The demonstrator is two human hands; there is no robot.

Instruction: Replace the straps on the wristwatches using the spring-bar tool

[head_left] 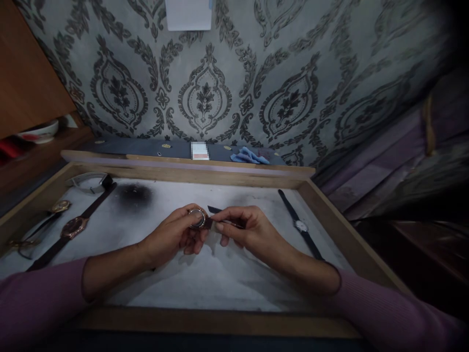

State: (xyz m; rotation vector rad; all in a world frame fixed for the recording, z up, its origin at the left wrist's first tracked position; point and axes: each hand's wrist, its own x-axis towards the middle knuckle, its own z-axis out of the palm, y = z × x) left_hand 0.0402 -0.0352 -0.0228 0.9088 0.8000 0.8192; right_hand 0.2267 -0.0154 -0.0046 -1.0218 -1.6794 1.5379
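My left hand (176, 230) is closed around a round gold-rimmed watch (198, 218), with the thumb lying across its silvery face or back; I cannot tell which side is up. From the watch's right side a short piece of brown strap (208, 224) reaches toward my right hand (249, 227). The right fingers are pinched together at the watch's edge on a thin, slender tool (234, 224), mostly hidden by the fingers. Just behind the fingertips shows a dark strap end (215, 210). Both hands are above the white bottom of a wooden tray (220, 320).
A brown watch (74, 227), a small gold watch (60, 206) and a grey-strapped watch (90, 180) lie at the left. At the right is a black-strapped watch (301, 226). A blue cloth (249, 155) lies behind the tray's raised wooden rim.
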